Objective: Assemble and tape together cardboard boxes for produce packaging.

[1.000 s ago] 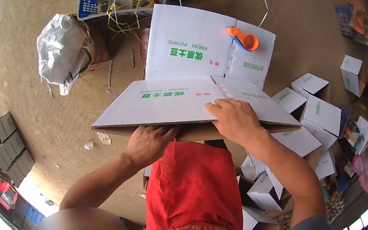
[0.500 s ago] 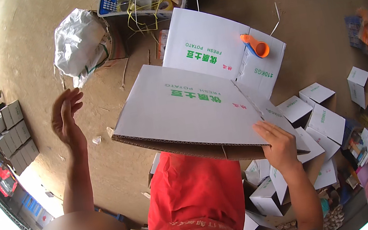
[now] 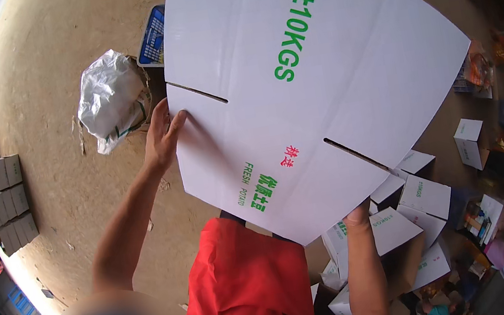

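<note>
A large white cardboard box blank [image 3: 259,117] with green and red print is held up flat in front of me, with two slots cut into it. My left hand [image 3: 163,138] is closed on its left edge, the thumb against the printed face. Along the lower right edge, my right hand [image 3: 358,214] grips the cardboard; most of its fingers are hidden behind the blank. The blank covers much of the ground ahead.
At the far left of the blank lies a silvery plastic bag [image 3: 113,90], with a blue plastic crate [image 3: 153,41] partly hidden beside it. Several white cartons [image 3: 425,196] crowd the right side. Stacked cartons [image 3: 8,202] stand at the far left.
The folded blank has been lifted and turned, its broad face now spread before me. My left hand, free before, has come to its left edge. The orange and blue tool is now out of sight.
</note>
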{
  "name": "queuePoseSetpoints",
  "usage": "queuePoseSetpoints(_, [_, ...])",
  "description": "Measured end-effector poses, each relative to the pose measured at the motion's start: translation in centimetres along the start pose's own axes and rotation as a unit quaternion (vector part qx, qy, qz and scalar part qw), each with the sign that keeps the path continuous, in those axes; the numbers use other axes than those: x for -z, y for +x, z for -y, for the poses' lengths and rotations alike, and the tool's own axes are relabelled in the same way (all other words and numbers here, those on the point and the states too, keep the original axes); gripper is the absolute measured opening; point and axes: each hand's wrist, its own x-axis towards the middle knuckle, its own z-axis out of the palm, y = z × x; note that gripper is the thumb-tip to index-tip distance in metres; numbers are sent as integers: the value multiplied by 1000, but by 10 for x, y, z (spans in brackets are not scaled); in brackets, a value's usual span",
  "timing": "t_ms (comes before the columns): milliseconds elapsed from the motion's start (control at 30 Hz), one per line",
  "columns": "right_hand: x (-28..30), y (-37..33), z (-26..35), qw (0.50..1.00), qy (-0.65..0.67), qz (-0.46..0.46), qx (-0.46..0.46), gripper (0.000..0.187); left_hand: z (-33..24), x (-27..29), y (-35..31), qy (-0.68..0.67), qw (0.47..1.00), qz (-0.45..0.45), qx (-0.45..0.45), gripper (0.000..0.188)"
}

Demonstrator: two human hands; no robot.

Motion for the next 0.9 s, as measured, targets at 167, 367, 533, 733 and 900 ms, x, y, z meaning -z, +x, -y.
queuePoseSetpoints(167, [-11, -7, -36, 979, 174, -90, -63, 52, -34, 15, 6, 25, 996, 86, -16, 52])
queuePoseSetpoints(367, [-19, -29, -60, 953, 268, -109, -90, 53, -42, 5, -1, 123, 991, 38, -27, 53])
queuePoseSetpoints(533, [-22, -41, -70, 933, 320, -121, -113, 53, -47, -1, 3, 122, 980, 1, -157, 45])
queuePoseSetpoints(733, [-14, -41, -88, 939, 301, -106, -128, 66, -90, -10, -7, 6, 995, 44, -88, 43])
queuePoseSetpoints(900, [-14, -39, -125, 953, 278, -78, -89, 74, -143, -21, -15, 154, 972, 50, -170, 39])
